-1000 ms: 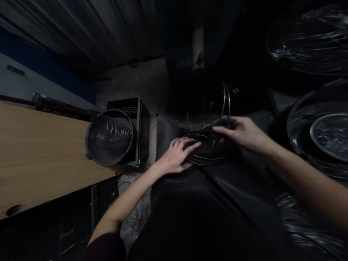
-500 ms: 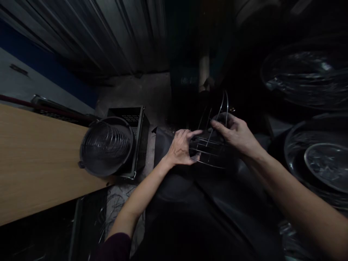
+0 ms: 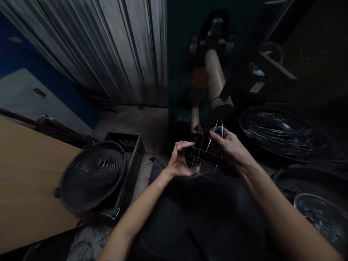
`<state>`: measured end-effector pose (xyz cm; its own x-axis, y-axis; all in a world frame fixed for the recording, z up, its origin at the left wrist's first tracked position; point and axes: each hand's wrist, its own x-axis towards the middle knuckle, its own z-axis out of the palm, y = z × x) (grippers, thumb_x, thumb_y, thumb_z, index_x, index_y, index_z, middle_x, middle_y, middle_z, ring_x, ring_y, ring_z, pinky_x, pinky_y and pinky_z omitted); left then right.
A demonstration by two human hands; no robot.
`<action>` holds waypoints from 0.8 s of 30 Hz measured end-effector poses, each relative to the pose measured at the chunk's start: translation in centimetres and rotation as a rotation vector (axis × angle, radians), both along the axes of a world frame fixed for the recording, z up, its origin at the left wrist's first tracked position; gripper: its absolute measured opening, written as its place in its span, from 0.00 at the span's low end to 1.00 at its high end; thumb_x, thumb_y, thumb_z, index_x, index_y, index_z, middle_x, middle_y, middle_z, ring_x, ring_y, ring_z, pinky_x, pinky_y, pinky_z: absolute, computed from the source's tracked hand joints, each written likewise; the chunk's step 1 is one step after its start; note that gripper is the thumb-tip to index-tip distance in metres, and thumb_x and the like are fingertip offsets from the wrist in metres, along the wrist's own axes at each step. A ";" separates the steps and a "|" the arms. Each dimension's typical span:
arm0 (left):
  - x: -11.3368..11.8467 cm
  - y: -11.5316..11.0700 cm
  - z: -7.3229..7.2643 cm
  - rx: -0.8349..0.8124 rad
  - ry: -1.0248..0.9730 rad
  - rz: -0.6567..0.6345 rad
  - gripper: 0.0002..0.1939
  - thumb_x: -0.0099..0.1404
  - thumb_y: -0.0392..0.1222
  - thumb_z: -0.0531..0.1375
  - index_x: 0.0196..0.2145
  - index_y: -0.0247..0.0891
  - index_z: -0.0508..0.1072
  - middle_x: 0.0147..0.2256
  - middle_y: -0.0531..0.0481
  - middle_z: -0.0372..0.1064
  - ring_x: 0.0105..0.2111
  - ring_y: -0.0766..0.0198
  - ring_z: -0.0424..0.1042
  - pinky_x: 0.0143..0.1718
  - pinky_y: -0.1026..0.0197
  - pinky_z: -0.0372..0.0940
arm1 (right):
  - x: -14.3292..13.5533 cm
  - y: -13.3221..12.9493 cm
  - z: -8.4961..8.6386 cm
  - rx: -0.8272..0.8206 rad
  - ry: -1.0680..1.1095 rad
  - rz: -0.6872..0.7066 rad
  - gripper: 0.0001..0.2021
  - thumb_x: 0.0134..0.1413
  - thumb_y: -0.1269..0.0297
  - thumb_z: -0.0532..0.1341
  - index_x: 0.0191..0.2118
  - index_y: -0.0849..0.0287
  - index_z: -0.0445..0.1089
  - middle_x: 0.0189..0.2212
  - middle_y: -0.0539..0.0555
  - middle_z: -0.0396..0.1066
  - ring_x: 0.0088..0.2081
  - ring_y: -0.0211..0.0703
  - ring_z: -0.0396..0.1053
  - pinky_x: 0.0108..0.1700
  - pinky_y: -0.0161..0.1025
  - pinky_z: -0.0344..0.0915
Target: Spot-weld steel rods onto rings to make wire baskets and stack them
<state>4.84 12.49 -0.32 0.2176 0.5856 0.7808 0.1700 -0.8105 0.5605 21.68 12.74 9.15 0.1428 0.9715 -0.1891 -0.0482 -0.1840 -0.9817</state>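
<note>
- Wall (image 3: 116,50): ribbed metal, filling 10 to 12 o'clock as seen from the frame (image 3: 200,160).
- Machine (image 3: 179,72): dark green, at 12 o'clock; its thick post (image 3: 216,78) slants down to end just above the right hand, and a thinner rod (image 3: 195,112) ends just above the frame. Together they crowd the space overhead.
- Board (image 3: 29,185): pale wood, at 9 o'clock, well apart from the hands.
- Apron (image 3: 190,217): dark, at 6 o'clock, below the frame; contact cannot be told.
- Upper tub (image 3: 248,142): at 3 o'clock, heaped with wire (image 3: 277,132), near the right hand.
- Lower tub (image 3: 276,177): at 4 o'clock, beside the right forearm, a round bowl (image 3: 320,217) within its outline.
- Crate (image 3: 138,159): at 9 o'clock, partly hidden by the basin.
- Basin (image 3: 81,195): dark, between board and crate, holding wire rings (image 3: 108,165).
- Left hand (image 3: 178,159): spread in a wide C about the frame's left side, thumb low, fingers high; whether it grips is unclear.
- Right hand (image 3: 231,148): thumb and fingers closed on the loop.
- Frame: thin wire, between the hands, its right part lost in shadow.
- Loop (image 3: 222,127): bright bent wire, rising toward the post's end.
</note>
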 end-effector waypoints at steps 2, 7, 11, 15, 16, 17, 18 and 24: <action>0.1 0.4 0.0 0.002 0.024 0.035 0.40 0.47 0.46 0.65 0.55 0.42 0.51 0.45 0.43 0.62 0.46 0.54 0.66 0.47 0.47 0.64 | 0.1 0.6 0.1 0.005 0.003 0.008 0.28 0.29 0.45 0.72 0.34 0.58 0.64 0.16 0.42 0.56 0.15 0.29 0.50 0.15 0.30 0.47; 0.3 2.3 0.8 -0.076 0.054 -0.006 0.43 0.49 0.46 0.64 0.58 0.40 0.47 0.50 0.39 0.60 0.44 0.56 0.69 0.44 0.51 0.67 | 0.0 2.7 0.7 0.055 -0.061 -0.014 0.25 0.29 0.48 0.72 0.30 0.57 0.63 0.18 0.45 0.60 0.16 0.31 0.54 0.16 0.30 0.49; 0.6 3.4 1.4 -0.126 0.021 -0.031 0.44 0.47 0.44 0.65 0.58 0.39 0.48 0.50 0.39 0.60 0.45 0.55 0.68 0.46 0.50 0.67 | 0.2 3.9 0.6 0.058 -0.072 -0.039 0.25 0.27 0.49 0.73 0.27 0.56 0.60 0.16 0.43 0.56 0.16 0.31 0.52 0.15 0.31 0.47; 0.8 4.1 1.4 -0.158 0.025 -0.046 0.46 0.46 0.43 0.67 0.58 0.39 0.48 0.50 0.39 0.61 0.46 0.53 0.68 0.48 0.47 0.66 | 0.7 4.4 0.2 0.050 -0.080 -0.027 0.26 0.26 0.48 0.73 0.27 0.55 0.59 0.15 0.44 0.56 0.15 0.31 0.51 0.14 0.31 0.46; 0.9 4.2 1.4 -0.156 0.027 -0.046 0.46 0.46 0.44 0.67 0.58 0.39 0.49 0.50 0.39 0.61 0.46 0.52 0.69 0.48 0.47 0.66 | 0.7 4.5 0.2 0.050 -0.087 -0.021 0.26 0.27 0.47 0.72 0.27 0.55 0.59 0.15 0.44 0.56 0.15 0.32 0.51 0.14 0.31 0.45; 0.9 4.3 1.3 -0.155 0.033 -0.045 0.46 0.45 0.43 0.67 0.58 0.39 0.49 0.50 0.39 0.62 0.46 0.52 0.69 0.48 0.46 0.66 | 0.8 4.6 0.1 0.052 -0.095 -0.017 0.26 0.27 0.47 0.72 0.27 0.55 0.59 0.15 0.44 0.56 0.15 0.32 0.51 0.14 0.32 0.45; 0.8 4.4 1.3 -0.158 0.042 -0.042 0.46 0.45 0.43 0.67 0.58 0.39 0.49 0.49 0.39 0.62 0.46 0.52 0.69 0.48 0.46 0.65 | 0.8 4.7 0.1 0.056 -0.102 -0.015 0.26 0.27 0.46 0.72 0.26 0.55 0.59 0.14 0.44 0.55 0.15 0.32 0.51 0.14 0.32 0.44; 0.5 4.9 1.4 -0.202 0.069 -0.018 0.48 0.45 0.42 0.68 0.59 0.39 0.49 0.45 0.42 0.65 0.44 0.53 0.70 0.47 0.48 0.65 | 0.4 5.1 0.0 0.043 -0.107 -0.029 0.25 0.28 0.46 0.72 0.24 0.55 0.58 0.12 0.43 0.53 0.14 0.31 0.49 0.14 0.32 0.44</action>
<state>5.34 17.36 1.07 0.2781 0.7241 0.6311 0.1999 -0.6863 0.6993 22.06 17.86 9.19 0.1885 0.9735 -0.1297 0.0530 -0.1419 -0.9885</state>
